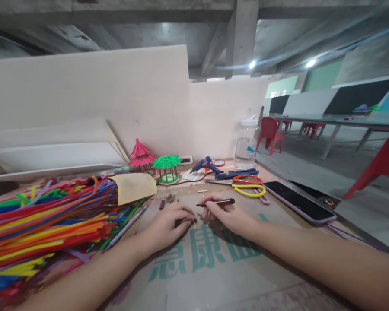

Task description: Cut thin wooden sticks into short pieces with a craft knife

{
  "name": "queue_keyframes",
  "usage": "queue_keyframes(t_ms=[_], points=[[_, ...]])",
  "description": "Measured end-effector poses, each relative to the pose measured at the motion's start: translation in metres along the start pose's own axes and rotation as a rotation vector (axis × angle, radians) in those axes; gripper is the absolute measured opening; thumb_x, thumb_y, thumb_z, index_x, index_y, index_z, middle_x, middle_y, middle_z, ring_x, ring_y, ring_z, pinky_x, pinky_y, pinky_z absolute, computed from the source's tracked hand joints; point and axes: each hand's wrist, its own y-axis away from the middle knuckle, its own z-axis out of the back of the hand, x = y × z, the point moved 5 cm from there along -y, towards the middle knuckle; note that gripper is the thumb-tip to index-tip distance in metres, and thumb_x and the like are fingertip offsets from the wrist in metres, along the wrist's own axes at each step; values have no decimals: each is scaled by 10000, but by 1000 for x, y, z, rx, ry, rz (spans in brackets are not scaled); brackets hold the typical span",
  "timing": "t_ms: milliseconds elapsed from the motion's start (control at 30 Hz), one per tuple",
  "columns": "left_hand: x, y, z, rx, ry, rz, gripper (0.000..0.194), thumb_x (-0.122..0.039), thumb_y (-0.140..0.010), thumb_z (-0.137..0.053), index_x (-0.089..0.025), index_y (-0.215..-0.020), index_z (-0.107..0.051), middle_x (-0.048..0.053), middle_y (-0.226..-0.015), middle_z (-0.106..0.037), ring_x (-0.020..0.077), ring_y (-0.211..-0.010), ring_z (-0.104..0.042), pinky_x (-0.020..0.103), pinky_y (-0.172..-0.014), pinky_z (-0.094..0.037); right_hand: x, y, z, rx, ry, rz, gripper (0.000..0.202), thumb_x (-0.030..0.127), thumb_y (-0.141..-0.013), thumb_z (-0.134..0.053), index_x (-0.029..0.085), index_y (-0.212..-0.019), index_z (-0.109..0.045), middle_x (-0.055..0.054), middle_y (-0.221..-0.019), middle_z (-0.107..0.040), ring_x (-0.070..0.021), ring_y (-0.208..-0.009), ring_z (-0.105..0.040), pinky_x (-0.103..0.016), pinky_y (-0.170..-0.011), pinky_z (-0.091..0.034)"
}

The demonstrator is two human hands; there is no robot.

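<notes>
A dark brown marker lies in the grip of my right hand, its tip pointing left toward my left hand. My left hand rests on the cardboard sheet with its fingers bent together near a tiny light stick; whether it pinches the stick is too small to tell. A brown marker cap sits just behind my left hand, beside several small dark sticks. Another short light stick lies farther back, between the hands.
Colorful pipe cleaners cover the left side. Behind stand a pink-roofed model, a green-roofed model, a blue glue gun and a clear bottle. Yellow-handled scissors and a phone lie right.
</notes>
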Motion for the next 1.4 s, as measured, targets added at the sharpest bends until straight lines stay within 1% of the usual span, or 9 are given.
queue_keyframes(t_ms=[167, 400, 600, 733, 867, 1033, 1133, 1233, 1400], points=[[2, 1, 0, 13, 1, 2, 236, -252, -994, -529, -224, -1005, -762, 81, -1057, -741, 202, -1007, -683, 359, -921, -545, -3, 2, -6, 30, -42, -15, 132, 307, -956, -558, 202, -1030, -590, -10, -785, -667, -161, -714, -659, -294, -693, -542], [4, 2, -3, 22, 17, 1, 215, -247, -992, -531, -220, -1015, -743, 65, -1064, -732, 196, -1027, -663, 341, -940, -512, 1, 5, -7, 76, 3, 39, 77, 290, -951, -544, 223, -949, -506, 12, -740, -628, -151, -681, -619, -281, -661, -514], [2, 2, -5, 19, -14, 106, 265, -241, -896, -578, -185, -1153, -612, 80, -1097, -702, 240, -1009, -648, 380, -888, -506, 2, 10, 0, 60, 26, 51, 73, 308, -983, -503, 238, -996, -491, 19, -736, -615, -154, -676, -628, -294, -651, -529], [-3, 1, -2, -6, -70, 121, 147, -229, -866, -562, -185, -1006, -573, 65, -989, -670, 235, -916, -634, 360, -799, -496, 9, 13, 7, -18, 76, 51, 83, 308, -965, -524, 230, -991, -517, -3, -758, -657, -161, -693, -663, -295, -643, -544], [-10, 9, -2, -14, -228, 64, 124, -186, -910, -492, -194, -918, -615, 49, -899, -651, 230, -877, -612, 363, -789, -458, 7, 12, 7, -33, 50, -6, 100, 319, -948, -551, 226, -969, -520, 0, -737, -668, -160, -643, -663, -291, -601, -542], [-14, 21, -6, 47, -195, 47, 209, -225, -993, -455, -215, -1072, -647, 47, -977, -665, 215, -928, -615, 350, -822, -464, 7, 11, 10, -23, 95, 21, 69, 277, -944, -578, 212, -950, -558, -4, -732, -686, -157, -660, -694, -273, -610, -554], [-11, 20, -8, 88, -200, 62, 256, -255, -995, -463, -226, -1182, -635, 69, -1032, -645, 242, -968, -603, 374, -824, -474, 27, 13, 22, -49, 214, 118, 24, 231, -950, -600, 207, -952, -601, -9, -755, -701, -151, -694, -710, -252, -620, -559], [-9, 18, -9, 84, -178, 56, 337, -259, -984, -485, -215, -1302, -588, 96, -1204, -624, 269, -1115, -578, 427, -950, -473, 58, 19, 37, -67, 357, 213, 29, 218, -968, -625, 226, -981, -650, -11, -783, -718, -147, -710, -715, -250, -647, -566], [-8, 19, -9, 89, -162, 78, 380, -289, -980, -505, -190, -1341, -572, 104, -1315, -612, 290, -1214, -545, 478, -1048, -443, 96, 34, 50, -93, 502, 359, 116, 233, -968, -647, 269, -1064, -700, -18, -808, -743, -177, -768, -729, -271, -672, -571]])
